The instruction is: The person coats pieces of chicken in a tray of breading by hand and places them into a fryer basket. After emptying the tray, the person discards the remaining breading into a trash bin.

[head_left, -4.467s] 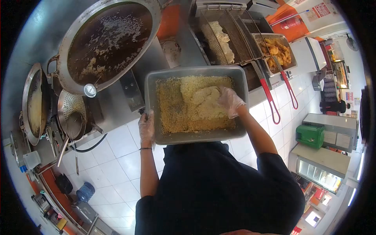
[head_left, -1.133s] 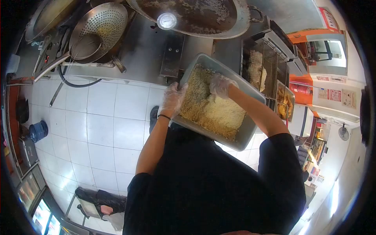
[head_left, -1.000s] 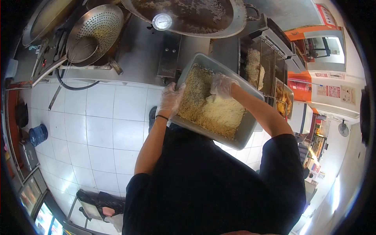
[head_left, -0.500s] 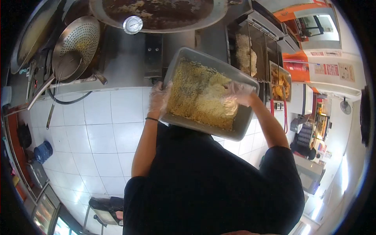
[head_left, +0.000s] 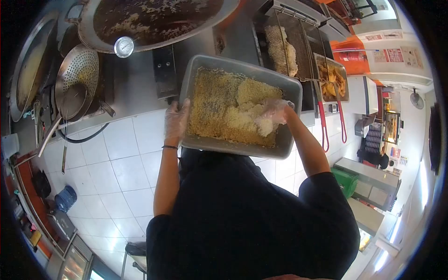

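A grey rectangular tub (head_left: 233,148) of yellowish breading crumbs (head_left: 210,105) is tilted in front of my body. My left hand (head_left: 177,119), in a clear plastic glove, grips its left side wall, thumb up along the rim. Inside the right half of the tub, my gloved right hand (head_left: 276,113) is closed around a pale crumb-coated piece of food (head_left: 265,125). The fingers are partly hidden by the piece and by glare on the glove. More pale, coated lumps (head_left: 242,116) lie just left of that hand among the crumbs.
A large oil pan (head_left: 154,25) with a dial thermometer (head_left: 124,47) stands beyond the tub. Fryer baskets (head_left: 294,44) with red handles (head_left: 323,126) and a tray of fried pieces (head_left: 332,81) are at right. A perforated skimmer (head_left: 77,70) lies at left. Another person (head_left: 383,161) is far right.
The tub has shifted a little left and levelled slightly in view. My right hand has moved down within the crumbs, and the pale lumps beside it show more clearly. The left hand keeps its grip.
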Demonstrator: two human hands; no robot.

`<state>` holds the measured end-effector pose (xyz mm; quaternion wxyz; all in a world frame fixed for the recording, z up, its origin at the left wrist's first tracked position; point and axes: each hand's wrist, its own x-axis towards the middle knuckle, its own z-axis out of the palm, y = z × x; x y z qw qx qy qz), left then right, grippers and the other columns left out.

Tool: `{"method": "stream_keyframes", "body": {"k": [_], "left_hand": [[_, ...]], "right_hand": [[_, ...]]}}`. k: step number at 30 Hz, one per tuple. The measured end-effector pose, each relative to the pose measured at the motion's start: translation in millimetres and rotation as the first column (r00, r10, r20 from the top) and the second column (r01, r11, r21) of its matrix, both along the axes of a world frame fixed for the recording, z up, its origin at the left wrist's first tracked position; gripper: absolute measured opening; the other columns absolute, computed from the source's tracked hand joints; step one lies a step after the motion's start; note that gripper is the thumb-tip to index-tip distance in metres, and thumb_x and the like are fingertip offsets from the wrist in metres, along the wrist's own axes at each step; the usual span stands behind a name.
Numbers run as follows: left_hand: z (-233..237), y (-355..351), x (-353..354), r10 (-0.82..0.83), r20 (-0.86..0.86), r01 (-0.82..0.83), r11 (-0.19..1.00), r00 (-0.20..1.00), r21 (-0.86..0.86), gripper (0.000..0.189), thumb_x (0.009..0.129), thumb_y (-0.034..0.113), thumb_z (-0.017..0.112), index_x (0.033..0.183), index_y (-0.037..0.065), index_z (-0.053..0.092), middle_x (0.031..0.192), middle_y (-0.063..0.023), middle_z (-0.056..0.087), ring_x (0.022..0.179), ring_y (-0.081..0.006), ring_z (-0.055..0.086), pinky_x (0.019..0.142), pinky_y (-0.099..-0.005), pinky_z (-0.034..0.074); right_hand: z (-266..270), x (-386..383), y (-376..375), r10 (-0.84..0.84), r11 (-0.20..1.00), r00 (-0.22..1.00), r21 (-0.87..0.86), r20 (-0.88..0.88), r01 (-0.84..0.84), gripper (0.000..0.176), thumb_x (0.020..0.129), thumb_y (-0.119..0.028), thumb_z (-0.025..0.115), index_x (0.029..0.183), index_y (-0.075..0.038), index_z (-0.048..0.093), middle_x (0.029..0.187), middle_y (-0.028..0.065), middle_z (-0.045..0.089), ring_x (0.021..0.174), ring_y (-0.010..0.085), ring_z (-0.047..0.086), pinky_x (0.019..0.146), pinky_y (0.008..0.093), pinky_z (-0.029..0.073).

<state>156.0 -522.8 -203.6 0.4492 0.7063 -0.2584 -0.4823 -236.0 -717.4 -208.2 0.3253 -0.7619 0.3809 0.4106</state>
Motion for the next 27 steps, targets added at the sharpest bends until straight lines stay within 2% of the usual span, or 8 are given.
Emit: {"method": "stream_keyframes", "body": {"k": [3,10,12,16,18,21,24,27], "left_hand": [[-11,2,-2,0.020,-0.027,-0.022,0.998,0.999,-0.058,0.051,0.103,0.044,0.070,0.121,-0.004,0.069,0.100,-0.0097,0.073,0.090,-0.0168,0.061,0.083,-0.0335,0.050],[-12,2,1,-0.008,0.066,0.008,1.000,0.998,0.012,0.054,0.103,0.047,0.069,0.118,-0.004,0.070,0.097,-0.0106,0.072,0.088,-0.0172,0.060,0.080,-0.0332,0.051],[-19,1,4,-0.037,0.046,0.035,0.999,0.998,0.034,0.055,0.103,0.048,0.069,0.118,-0.004,0.069,0.096,-0.0114,0.072,0.087,-0.0176,0.061,0.080,-0.0340,0.051],[-9,2,1,-0.019,0.047,0.019,1.000,0.999,-0.005,0.054,0.103,0.048,0.068,0.117,-0.004,0.069,0.095,-0.0126,0.072,0.086,-0.0187,0.062,0.080,-0.0358,0.051],[-12,2,2,-0.024,0.039,0.024,1.000,0.999,-0.016,0.053,0.104,0.046,0.068,0.117,-0.005,0.069,0.096,-0.0134,0.073,0.087,-0.0196,0.063,0.081,-0.0367,0.052],[-2,3,2,-0.040,0.047,0.042,0.998,0.998,-0.045,0.054,0.104,0.047,0.066,0.119,-0.005,0.068,0.097,-0.0147,0.073,0.087,-0.0214,0.064,0.082,-0.0371,0.052],[-73,11,4,-0.012,0.543,0.087,0.990,0.840,-0.112,0.058,0.105,0.049,0.064,0.123,-0.006,0.068,0.103,-0.0172,0.074,0.092,-0.0251,0.065,0.087,-0.0385,0.052],[2,1,6,-0.134,0.170,0.138,0.990,0.976,-0.009,0.068,0.105,0.055,0.062,0.131,-0.008,0.065,0.120,-0.0221,0.071,0.109,-0.0317,0.065,0.098,-0.0406,0.049]], "right_hand": [[62,22,25,-0.260,0.962,0.947,-0.030,0.187,0.270,0.060,0.096,-0.036,0.074,0.153,-0.027,0.057,0.139,0.0189,0.064,0.122,0.0297,0.064,0.110,0.0405,0.051],[114,26,48,0.324,0.878,0.919,-0.434,0.224,-0.203,0.053,0.100,-0.011,0.062,0.152,-0.016,0.056,0.155,0.0128,0.053,0.132,0.0324,0.059,0.116,0.0408,0.049],[124,31,54,0.182,0.921,0.898,-0.390,0.401,-0.012,0.062,0.093,0.003,0.059,0.153,-0.016,0.056,0.158,0.0116,0.050,0.133,0.0354,0.058,0.118,0.0390,0.048],[58,-9,60,0.259,0.836,0.832,-0.545,0.490,0.061,0.064,0.090,0.008,0.059,0.149,-0.015,0.058,0.156,0.0112,0.052,0.137,0.0315,0.054,0.119,0.0351,0.044],[61,-1,62,-0.217,0.903,0.666,-0.113,0.714,0.416,0.063,0.089,0.007,0.062,0.149,-0.014,0.058,0.155,0.0111,0.053,0.138,0.0309,0.054,0.120,0.0361,0.044],[70,14,69,-0.771,0.571,0.197,0.520,0.606,0.635,0.062,0.088,0.005,0.065,0.147,-0.011,0.057,0.153,0.0110,0.055,0.138,0.0297,0.055,0.120,0.0374,0.043],[106,34,80,-0.899,0.282,-0.105,0.746,0.425,0.603,0.057,0.092,-0.003,0.068,0.148,-0.007,0.056,0.146,0.0106,0.061,0.132,0.0273,0.060,0.118,0.0378,0.046],[169,50,83,-0.891,0.074,-0.359,0.868,0.279,0.490,0.054,0.098,-0.013,0.071,0.148,-0.003,0.054,0.139,0.0101,0.067,0.125,0.0245,0.066,0.115,0.0380,0.049]]}}
